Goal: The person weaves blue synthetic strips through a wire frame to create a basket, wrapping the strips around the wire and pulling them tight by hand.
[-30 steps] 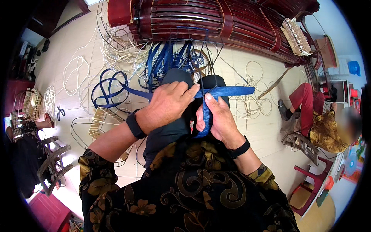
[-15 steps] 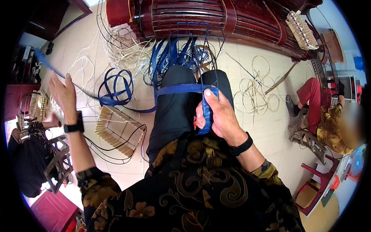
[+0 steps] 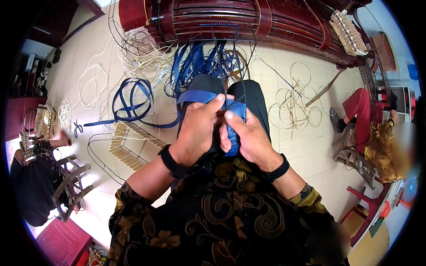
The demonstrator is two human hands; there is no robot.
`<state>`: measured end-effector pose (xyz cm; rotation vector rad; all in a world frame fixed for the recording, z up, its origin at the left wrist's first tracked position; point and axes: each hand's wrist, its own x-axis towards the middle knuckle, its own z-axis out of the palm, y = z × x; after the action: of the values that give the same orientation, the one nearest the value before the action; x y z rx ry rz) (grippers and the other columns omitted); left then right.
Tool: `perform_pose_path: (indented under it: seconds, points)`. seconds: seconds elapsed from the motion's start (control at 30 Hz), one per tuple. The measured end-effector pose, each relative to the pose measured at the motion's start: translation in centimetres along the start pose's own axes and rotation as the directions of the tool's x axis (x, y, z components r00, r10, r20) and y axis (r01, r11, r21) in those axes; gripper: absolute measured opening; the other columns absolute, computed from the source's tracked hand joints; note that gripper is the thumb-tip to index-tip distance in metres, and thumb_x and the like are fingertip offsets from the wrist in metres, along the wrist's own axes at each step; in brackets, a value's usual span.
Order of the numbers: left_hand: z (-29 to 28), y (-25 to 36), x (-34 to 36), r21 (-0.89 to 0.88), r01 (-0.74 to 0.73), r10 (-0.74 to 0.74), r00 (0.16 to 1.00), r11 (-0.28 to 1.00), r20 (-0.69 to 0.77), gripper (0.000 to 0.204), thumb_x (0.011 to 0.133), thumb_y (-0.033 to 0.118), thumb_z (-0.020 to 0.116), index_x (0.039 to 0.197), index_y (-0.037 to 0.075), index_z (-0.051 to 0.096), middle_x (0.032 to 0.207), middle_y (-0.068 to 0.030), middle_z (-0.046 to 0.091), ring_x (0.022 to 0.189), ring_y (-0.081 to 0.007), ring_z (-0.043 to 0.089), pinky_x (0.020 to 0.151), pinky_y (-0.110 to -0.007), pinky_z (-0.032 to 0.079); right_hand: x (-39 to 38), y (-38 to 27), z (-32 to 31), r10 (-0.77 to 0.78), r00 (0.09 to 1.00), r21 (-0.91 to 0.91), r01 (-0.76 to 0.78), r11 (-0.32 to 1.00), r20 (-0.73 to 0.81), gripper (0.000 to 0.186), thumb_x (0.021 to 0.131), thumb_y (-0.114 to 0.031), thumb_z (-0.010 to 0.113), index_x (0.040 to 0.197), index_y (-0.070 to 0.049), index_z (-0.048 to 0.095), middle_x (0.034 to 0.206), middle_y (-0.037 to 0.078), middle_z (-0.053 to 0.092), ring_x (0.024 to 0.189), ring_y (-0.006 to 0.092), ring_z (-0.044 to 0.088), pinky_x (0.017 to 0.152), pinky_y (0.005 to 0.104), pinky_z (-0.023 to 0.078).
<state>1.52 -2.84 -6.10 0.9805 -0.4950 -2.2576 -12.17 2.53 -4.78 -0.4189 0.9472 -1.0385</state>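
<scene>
My right hand [image 3: 242, 135] is closed on a blue band [image 3: 233, 144] wrapped along a dark wire frame [image 3: 226, 79], which stands up between my knees. My left hand [image 3: 202, 124] is beside it, fingers gripping at the band where it meets the wire; its fingertips are partly hidden. A flat stretch of blue strip [image 3: 191, 95] lies across my left knee. Both hands are held over my lap, thumbs close together. Beyond my knees lies a tangled heap of blue strips [image 3: 195, 57].
A dark red slatted bench [image 3: 213, 20] stands ahead. Pale cord coils [image 3: 297, 102], a beige half-wrapped frame [image 3: 124, 155], scissors [image 3: 78, 129] and looped blue strip [image 3: 133, 102] lie on the floor. A seated person [image 3: 372, 137] is at the right, another [image 3: 31, 186] at the left.
My left hand swung far out left with a strip, then came back to the band beside my right hand. The strip end sticking out rightward across my knee is gone.
</scene>
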Motion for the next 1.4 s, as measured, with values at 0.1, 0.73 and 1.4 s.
perform_pose_path:
  seconds: [0.1, 0.73, 1.4]
  points:
    - [0.9, 0.0, -0.3, 0.09, -0.121, 0.138, 0.967, 0.989, -0.214, 0.023, 0.096, 0.02, 0.059, 0.089, -0.002, 0.064, 0.07, -0.0064, 0.061, 0.053, -0.0143, 0.055, 0.049, -0.028, 0.046, -0.1, 0.2, -0.4, 0.007, 0.997, -0.001, -0.007, 1.0, 0.075, 0.023, 0.097, -0.015, 0.06, 0.113, -0.003, 0.049, 0.069, 0.006, 0.057, 0.056, 0.0137, 0.054, 0.051, 0.0273, 0.045]
    - [0.0, -0.5, -0.8, 0.187, -0.285, 0.332, 0.889, 0.94, -0.316, 0.027, 0.091, 0.01, 0.064, 0.066, 0.003, 0.06, 0.061, -0.0024, 0.057, 0.055, -0.0104, 0.053, 0.055, -0.024, 0.041, 0.3, 0.6, -0.6, 0.028, 0.991, -0.004, -0.028, 1.0, 0.128, 0.018, 0.097, -0.013, 0.058, 0.109, 0.0, 0.057, 0.075, 0.006, 0.06, 0.06, 0.0127, 0.056, 0.054, 0.026, 0.046]
    - [0.2, -0.6, -1.3, 0.17, -0.326, 0.362, 0.892, 0.93, -0.272, 0.027, 0.095, 0.012, 0.06, 0.07, 0.002, 0.062, 0.059, -0.0038, 0.059, 0.049, -0.0116, 0.053, 0.048, -0.025, 0.041, 1.0, -2.8, -2.0, -0.042, 0.997, -0.541, 0.0, 0.841, -0.065, 0.027, 0.099, -0.026, 0.059, 0.085, -0.003, 0.062, 0.064, -0.003, 0.056, 0.056, 0.0036, 0.052, 0.05, 0.02, 0.041]
